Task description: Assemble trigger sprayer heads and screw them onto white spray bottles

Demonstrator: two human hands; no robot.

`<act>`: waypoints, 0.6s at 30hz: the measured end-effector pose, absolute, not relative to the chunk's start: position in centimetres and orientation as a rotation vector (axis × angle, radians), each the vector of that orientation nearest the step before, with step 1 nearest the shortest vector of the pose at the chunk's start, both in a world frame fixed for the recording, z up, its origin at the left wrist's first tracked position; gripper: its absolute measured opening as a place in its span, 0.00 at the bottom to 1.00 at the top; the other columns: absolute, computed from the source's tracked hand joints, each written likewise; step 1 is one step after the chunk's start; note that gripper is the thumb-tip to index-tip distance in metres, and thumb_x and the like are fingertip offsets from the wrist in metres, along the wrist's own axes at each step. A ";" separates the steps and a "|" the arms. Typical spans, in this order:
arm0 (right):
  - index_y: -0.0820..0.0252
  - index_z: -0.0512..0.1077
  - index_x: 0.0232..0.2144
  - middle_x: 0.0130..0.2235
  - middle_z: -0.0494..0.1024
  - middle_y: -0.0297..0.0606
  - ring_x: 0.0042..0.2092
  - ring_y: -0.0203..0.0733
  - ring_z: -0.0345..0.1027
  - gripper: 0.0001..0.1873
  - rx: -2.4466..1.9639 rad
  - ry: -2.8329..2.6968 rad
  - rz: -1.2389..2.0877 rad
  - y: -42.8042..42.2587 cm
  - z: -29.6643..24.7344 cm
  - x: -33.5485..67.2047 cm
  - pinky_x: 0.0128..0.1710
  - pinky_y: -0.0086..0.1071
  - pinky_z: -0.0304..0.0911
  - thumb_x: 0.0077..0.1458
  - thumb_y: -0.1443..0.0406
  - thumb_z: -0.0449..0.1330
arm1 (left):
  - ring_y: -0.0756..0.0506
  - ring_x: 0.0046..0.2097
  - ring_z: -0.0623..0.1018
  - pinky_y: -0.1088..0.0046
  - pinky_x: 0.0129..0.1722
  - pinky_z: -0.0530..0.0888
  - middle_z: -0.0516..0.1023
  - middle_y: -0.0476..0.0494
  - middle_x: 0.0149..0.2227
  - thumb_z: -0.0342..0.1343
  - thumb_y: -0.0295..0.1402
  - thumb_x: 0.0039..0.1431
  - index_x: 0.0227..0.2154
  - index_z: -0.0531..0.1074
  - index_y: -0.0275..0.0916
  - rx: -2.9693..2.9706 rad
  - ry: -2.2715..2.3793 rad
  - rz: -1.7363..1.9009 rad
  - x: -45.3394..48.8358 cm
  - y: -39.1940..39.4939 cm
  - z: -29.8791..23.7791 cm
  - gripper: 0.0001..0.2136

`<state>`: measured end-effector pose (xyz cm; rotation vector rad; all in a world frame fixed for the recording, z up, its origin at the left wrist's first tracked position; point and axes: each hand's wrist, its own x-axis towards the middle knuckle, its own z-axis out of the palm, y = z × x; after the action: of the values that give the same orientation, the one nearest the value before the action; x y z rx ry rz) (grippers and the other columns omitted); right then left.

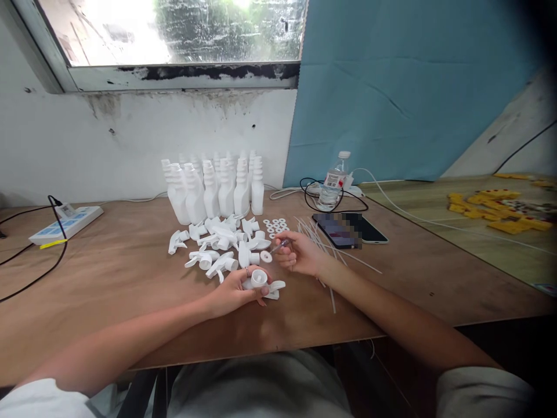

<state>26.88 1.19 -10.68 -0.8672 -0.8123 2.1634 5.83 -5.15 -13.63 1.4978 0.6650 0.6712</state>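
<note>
My left hand is closed around a white spray trigger head, its round cap opening facing up. My right hand pinches a thin metal tool; a small white washer sits at its tip, just above the trigger head. Behind both hands lies a pile of white trigger heads. Several loose white washers lie beyond my right hand, and thin white dip tubes are spread under and beside it.
Several white bottles stand in a group at the back of the wooden table. A water bottle, two phones, cables and a power strip lie around. Yellow pieces cover the adjoining table at right.
</note>
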 end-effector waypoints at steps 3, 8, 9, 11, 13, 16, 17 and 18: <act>0.62 0.60 0.21 0.15 0.55 0.27 0.16 0.27 0.44 0.10 -0.871 -0.798 1.947 2.6 -9.9 28.6 0.14 0.19 0.44 0.53 0.67 0.52 | 0.50 0.33 0.75 0.73 0.39 0.72 0.71 0.45 0.38 0.61 0.44 0.55 0.40 0.69 0.34 1.504 0.672 0.656 5.7 -5.0 -13.9 0.18; 0.61 0.61 0.20 0.14 0.58 0.30 0.15 0.29 0.47 0.09 -0.935 -0.848 1.653 5.3 -9.8 32.3 0.14 0.22 0.48 0.50 0.65 0.52 | 0.51 0.33 0.76 0.74 0.39 0.71 0.71 0.46 0.39 0.60 0.42 0.57 0.41 0.69 0.35 1.517 0.664 0.651 5.4 -4.8 -14.5 0.16; 0.61 0.62 0.20 0.13 0.59 0.31 0.15 0.29 0.48 0.09 -0.970 -0.872 1.592 5.8 -10.1 32.8 0.14 0.23 0.47 0.50 0.64 0.52 | 0.51 0.33 0.76 0.74 0.39 0.71 0.71 0.46 0.39 0.60 0.42 0.58 0.41 0.69 0.35 1.521 0.663 0.649 5.4 -4.8 -14.5 0.16; 0.61 0.63 0.19 0.13 0.62 0.32 0.14 0.30 0.50 0.11 -1.047 -0.932 1.472 6.4 -10.7 33.4 0.13 0.25 0.46 0.49 0.62 0.52 | 0.51 0.33 0.76 0.74 0.39 0.71 0.71 0.46 0.39 0.59 0.41 0.58 0.41 0.69 0.35 1.530 0.663 0.650 5.4 -4.8 -14.5 0.15; 0.61 0.64 0.19 0.12 0.64 0.33 0.13 0.31 0.52 0.11 -1.111 -1.010 1.352 6.6 -11.5 33.3 0.12 0.25 0.46 0.49 0.61 0.53 | 0.51 0.33 0.76 0.75 0.39 0.71 0.71 0.47 0.38 0.59 0.41 0.58 0.41 0.69 0.35 1.528 0.659 0.651 5.4 -4.9 -14.4 0.15; 0.62 0.66 0.19 0.12 0.66 0.34 0.12 0.31 0.54 0.12 -1.160 -1.161 1.189 6.4 -12.4 32.3 0.12 0.25 0.47 0.48 0.60 0.55 | 0.52 0.33 0.75 0.75 0.39 0.71 0.71 0.47 0.38 0.60 0.40 0.58 0.40 0.69 0.35 1.520 0.656 0.649 5.5 -4.9 -14.3 0.14; 0.62 0.66 0.19 0.12 0.66 0.34 0.12 0.31 0.54 0.12 -1.167 -1.215 1.145 6.3 -12.6 31.9 0.12 0.25 0.48 0.47 0.60 0.56 | 0.52 0.33 0.75 0.75 0.40 0.71 0.71 0.47 0.38 0.60 0.40 0.58 0.41 0.69 0.35 1.521 0.657 0.647 5.5 -4.9 -14.3 0.14; 0.62 0.66 0.18 0.12 0.66 0.33 0.12 0.31 0.54 0.12 -1.172 -1.266 1.106 6.1 -12.7 31.6 0.12 0.25 0.48 0.47 0.60 0.57 | 0.52 0.33 0.76 0.75 0.40 0.71 0.71 0.47 0.38 0.60 0.40 0.58 0.41 0.69 0.35 1.522 0.657 0.646 5.5 -4.9 -14.3 0.14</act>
<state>31.55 6.08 -12.71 -1.1719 -1.2664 1.1057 5.47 -4.86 -14.27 1.5225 0.6572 0.6463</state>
